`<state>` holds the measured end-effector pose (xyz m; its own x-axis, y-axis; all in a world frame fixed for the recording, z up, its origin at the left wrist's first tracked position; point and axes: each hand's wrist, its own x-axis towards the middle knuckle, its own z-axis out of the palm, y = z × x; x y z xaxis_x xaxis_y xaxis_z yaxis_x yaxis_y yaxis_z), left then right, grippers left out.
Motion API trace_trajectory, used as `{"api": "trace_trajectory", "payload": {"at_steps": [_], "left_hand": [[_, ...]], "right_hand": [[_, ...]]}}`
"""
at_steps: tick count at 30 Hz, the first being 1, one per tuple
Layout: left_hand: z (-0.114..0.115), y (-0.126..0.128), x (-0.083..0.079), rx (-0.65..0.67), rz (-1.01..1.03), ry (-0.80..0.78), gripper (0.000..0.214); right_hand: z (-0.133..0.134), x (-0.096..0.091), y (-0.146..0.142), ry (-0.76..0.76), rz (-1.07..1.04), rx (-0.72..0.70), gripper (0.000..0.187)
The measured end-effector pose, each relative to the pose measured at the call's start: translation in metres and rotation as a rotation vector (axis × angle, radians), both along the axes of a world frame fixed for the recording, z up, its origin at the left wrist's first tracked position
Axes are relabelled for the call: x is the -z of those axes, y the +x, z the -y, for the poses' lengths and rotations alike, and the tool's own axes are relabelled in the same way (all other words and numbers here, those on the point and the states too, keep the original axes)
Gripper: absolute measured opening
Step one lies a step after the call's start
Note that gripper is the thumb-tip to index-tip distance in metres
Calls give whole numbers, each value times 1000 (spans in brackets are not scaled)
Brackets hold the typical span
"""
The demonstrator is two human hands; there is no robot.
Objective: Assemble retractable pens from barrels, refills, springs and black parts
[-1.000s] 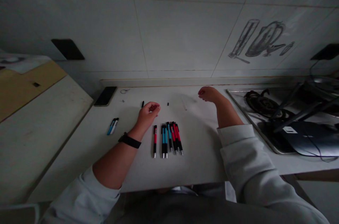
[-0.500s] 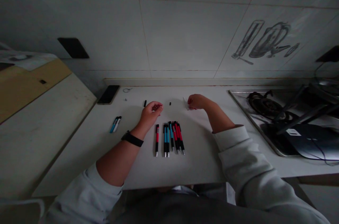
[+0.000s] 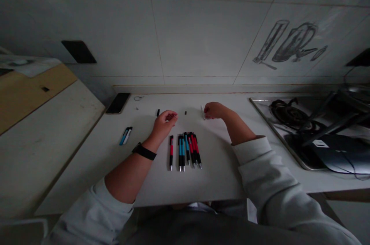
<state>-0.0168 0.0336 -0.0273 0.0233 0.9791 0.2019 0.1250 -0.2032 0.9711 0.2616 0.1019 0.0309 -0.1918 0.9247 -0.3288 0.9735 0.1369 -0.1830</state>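
My left hand (image 3: pixel 165 123) hovers over the middle of the white counter (image 3: pixel 162 187), its thumb and fingertips pinched together. Whatever lies between them is too small to make out. A short black pen part (image 3: pixel 158 112) rests just left of it, and a tiny dark piece (image 3: pixel 185 113) to its right. My right hand (image 3: pixel 213 110) is bent down to the counter, fingers closed at a thin pale pen refill (image 3: pixel 202 112); the fingertips are partly hidden. Nearer to me lie a red-and-black pen (image 3: pixel 171 152), blue-and-black pens (image 3: pixel 181 153) and more red-and-black pens (image 3: pixel 194 150) in a row.
At the left lie a blue pen and a white pen (image 3: pixel 126 136), with a phone (image 3: pixel 118 103) behind them. A small ring-shaped item (image 3: pixel 138 98) and a tiny bit (image 3: pixel 137 108) sit near the wall. A stove (image 3: pixel 291 117) takes up the right side.
My right hand has shifted slightly left, and the thin pale rods beside it look closer together. The left hand holds almost the same place. The pens have not moved.
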Motion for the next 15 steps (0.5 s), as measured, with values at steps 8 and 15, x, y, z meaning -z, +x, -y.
{"api": "trace_trajectory", "payload": {"at_steps": [8, 15], "left_hand": [[-1, 0, 1, -6, -11, 10, 23], [-3, 0, 3, -13, -21, 16, 24]], "right_hand": [[9, 12, -23, 416, -142, -62, 26], [11, 40, -67, 459, -247, -235, 34]]}}
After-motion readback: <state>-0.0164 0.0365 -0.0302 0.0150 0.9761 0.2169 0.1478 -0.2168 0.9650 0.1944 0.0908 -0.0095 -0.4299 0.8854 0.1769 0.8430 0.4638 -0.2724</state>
